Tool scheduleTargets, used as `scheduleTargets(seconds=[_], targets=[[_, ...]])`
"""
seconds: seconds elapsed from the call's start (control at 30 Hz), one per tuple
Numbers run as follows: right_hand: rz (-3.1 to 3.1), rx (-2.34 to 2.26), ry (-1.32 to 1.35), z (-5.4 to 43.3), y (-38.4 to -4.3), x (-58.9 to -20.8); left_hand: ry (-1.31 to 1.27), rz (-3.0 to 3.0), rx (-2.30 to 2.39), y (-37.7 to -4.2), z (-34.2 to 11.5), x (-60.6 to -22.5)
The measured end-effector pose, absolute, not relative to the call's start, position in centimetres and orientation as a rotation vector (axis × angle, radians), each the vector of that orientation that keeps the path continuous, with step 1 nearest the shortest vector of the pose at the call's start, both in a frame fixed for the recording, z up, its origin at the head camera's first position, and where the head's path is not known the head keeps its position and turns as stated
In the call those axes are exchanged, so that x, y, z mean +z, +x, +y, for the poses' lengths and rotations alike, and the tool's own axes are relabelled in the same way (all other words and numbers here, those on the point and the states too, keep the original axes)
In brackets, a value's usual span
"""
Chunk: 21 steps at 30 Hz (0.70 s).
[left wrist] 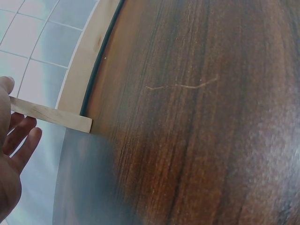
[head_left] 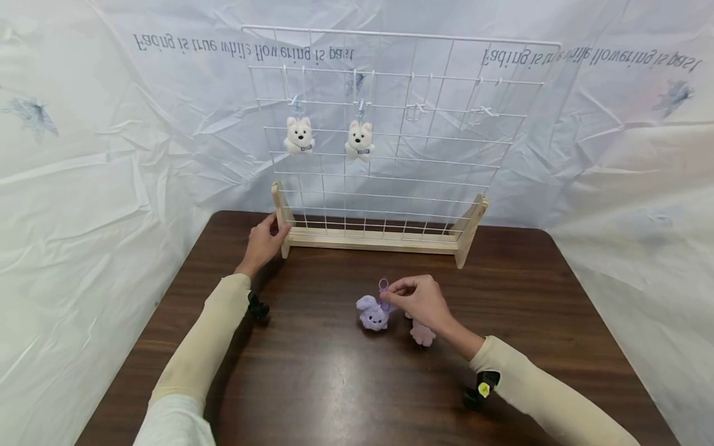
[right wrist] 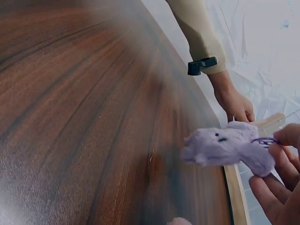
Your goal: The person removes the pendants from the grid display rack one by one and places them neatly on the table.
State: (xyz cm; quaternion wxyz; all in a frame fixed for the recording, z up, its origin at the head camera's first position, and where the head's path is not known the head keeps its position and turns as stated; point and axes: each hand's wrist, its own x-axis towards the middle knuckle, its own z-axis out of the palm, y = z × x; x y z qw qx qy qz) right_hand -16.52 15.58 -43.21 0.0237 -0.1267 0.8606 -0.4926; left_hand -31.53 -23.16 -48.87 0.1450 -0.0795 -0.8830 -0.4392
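Between thumb and fingertips, my right hand (head_left: 421, 301) pinches the purple strap of a lilac bunny plush keychain (head_left: 374, 314). The bunny hangs over the table; in the right wrist view its plush body (right wrist: 220, 144) lies sideways, face showing. Partly hidden under the right hand is a pink plush (head_left: 423, 334) on the table. At the back left, my left hand (head_left: 264, 243) grips the wooden end support (head_left: 281, 210) of a white wire grid rack (head_left: 385, 167). In the left wrist view the thumb and fingers lie on opposite sides of that wooden piece (left wrist: 51, 114).
Two white dog plush keychains (head_left: 299, 136) hang from hooks on the rack's left half. Farther right on the grid are bare white hooks (head_left: 484, 111). Brown wood table (head_left: 312, 384) spreads in front of the rack, with a white printed cloth (head_left: 625, 186) behind and around it.
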Motion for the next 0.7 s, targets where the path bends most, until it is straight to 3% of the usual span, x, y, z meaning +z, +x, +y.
scheduleTargets(seconds=[0.7], targets=[[2.729,-1.256,-0.492,15.4,-20.4,-45.4,-0.235,-2.534,-1.274,-31.5,-23.0,-48.9]])
